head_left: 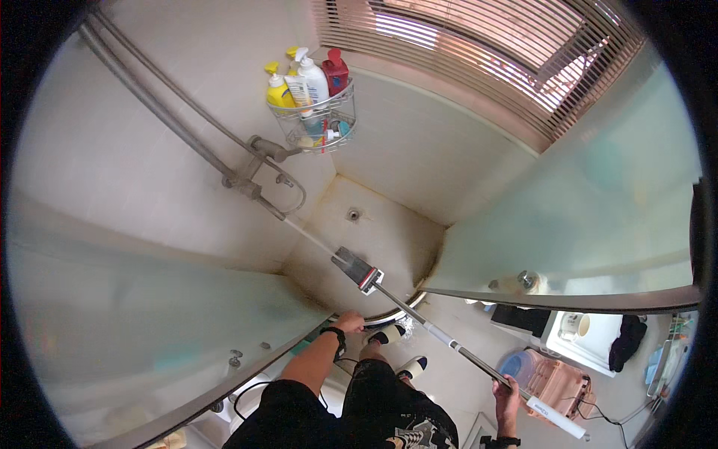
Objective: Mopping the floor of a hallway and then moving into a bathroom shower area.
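Observation:
My right hand [506,396] is wrapped round the long metal pole of a flat mop [410,310], below which a white end grip sticks out. Its grey mop head [354,268], with a white and red edge, is held over the shower floor [374,224]. From the wall tap [243,183], a thin stream of water runs down onto the mop head. My left hand [349,322] is closed beside the end of the left frosted shower door [247,299]; what its fingers hold, if anything, is hidden.
A wire corner rack [320,123] carries several bottles. A drain [353,215] lies in the stained shower floor. On the right stands another frosted door [576,194]. Outside are a pink plastic box [561,380], a blue basin [517,367] and a dangling cable [609,423].

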Demonstrator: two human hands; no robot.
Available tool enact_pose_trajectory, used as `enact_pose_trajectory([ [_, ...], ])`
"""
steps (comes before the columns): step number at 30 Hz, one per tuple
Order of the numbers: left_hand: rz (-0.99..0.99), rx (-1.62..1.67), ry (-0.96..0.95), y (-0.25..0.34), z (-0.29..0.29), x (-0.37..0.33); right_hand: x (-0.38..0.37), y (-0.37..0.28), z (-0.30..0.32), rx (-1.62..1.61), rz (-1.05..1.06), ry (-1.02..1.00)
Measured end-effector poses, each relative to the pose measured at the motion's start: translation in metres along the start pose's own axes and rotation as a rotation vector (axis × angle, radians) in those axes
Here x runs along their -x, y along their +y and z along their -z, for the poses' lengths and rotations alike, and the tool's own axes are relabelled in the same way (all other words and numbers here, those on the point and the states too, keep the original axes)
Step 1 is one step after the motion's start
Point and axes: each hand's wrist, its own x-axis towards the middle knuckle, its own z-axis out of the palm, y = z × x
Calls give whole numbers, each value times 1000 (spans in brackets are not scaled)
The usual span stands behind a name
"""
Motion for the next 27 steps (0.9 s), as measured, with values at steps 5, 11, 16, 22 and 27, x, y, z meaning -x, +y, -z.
enact_pose_trajectory([
  [5,-208,264,212,-15,73,-50,14,8,25,-44,-92,-67],
  [11,-411,-44,997,146,201,-24,12,24,43,-61,-97,38],
  [16,-694,-445,1341,230,292,12,5,32,33,-30,-162,103],
  [22,-562,-879,1445,272,342,19,10,30,-3,-102,-126,37],
  [27,-184,-1355,1203,272,335,7,9,40,10,-94,-131,136],
])
